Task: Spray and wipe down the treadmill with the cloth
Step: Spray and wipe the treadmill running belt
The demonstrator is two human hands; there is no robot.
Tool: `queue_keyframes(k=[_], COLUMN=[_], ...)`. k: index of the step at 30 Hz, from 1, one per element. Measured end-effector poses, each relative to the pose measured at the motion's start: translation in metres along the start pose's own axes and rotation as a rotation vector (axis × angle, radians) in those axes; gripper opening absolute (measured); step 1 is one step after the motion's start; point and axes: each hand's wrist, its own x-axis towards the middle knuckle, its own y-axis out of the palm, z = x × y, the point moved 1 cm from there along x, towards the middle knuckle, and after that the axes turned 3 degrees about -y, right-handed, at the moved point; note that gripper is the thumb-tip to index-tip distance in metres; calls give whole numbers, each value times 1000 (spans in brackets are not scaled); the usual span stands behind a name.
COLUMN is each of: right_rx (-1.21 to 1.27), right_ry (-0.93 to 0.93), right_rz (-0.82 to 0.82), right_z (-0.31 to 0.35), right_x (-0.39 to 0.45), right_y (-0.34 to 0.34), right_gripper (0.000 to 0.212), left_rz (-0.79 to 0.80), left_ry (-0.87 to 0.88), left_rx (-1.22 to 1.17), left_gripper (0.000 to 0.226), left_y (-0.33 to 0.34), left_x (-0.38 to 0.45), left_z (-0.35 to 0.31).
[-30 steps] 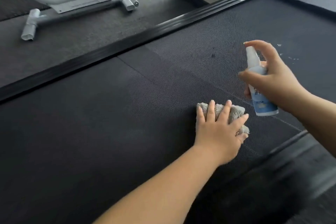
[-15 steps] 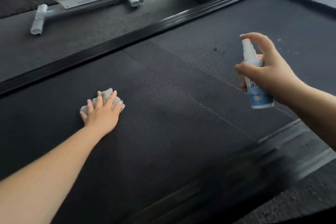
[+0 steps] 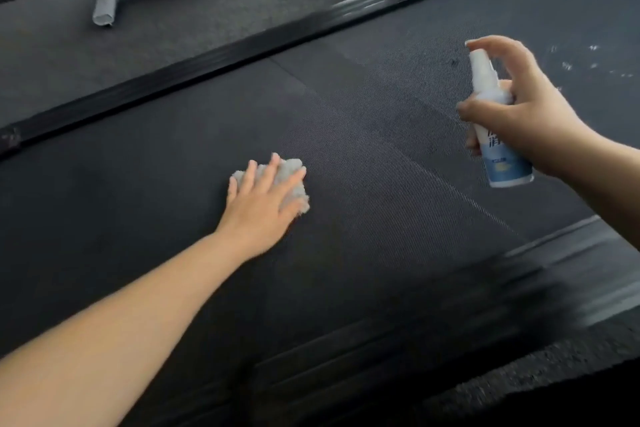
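Grey fluffy cloth point(image 3: 290, 180) at centre frame is lying under the left hand point(image 3: 263, 204), flat fingers pressing it onto the black textured treadmill belt point(image 3: 363, 156) for wiping; at right, the right hand point(image 3: 519, 114) is gripping the white-and-blue spray bottle point(image 3: 498, 135), forefinger curled atop its nozzle, ready to spray

Left hand point(image 3: 259, 204) presses cloth point(image 3: 289, 180) on belt point(image 3: 363, 156); right hand point(image 3: 530, 114) grips spray bottle point(image 3: 502, 163).

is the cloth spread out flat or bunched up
Bunched up. The cloth sits as a lumpy grey wad under the left hand, whose straight fingers press it onto the treadmill belt.
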Motion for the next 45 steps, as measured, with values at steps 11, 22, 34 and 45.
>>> queue_keyframes(k=[11, 22, 34, 45], right_rx=[5, 61, 60, 53], right_ry=[10, 15, 22, 43], right_rz=[11, 9, -18, -30], right_z=[-1, -12, -19, -40], right_x=[3, 14, 20, 27], right_y=[2, 1, -14, -46], right_gripper=[61, 60, 60, 61], left_rz=[-32, -62, -13, -133], left_ry=[216, 67, -353, -15], left_rx=[9, 24, 11, 46], left_gripper=[51, 52, 49, 53], left_y=[6, -3, -17, -22], left_x=[-22, 26, 86, 152], left_z=[-80, -82, -28, -124])
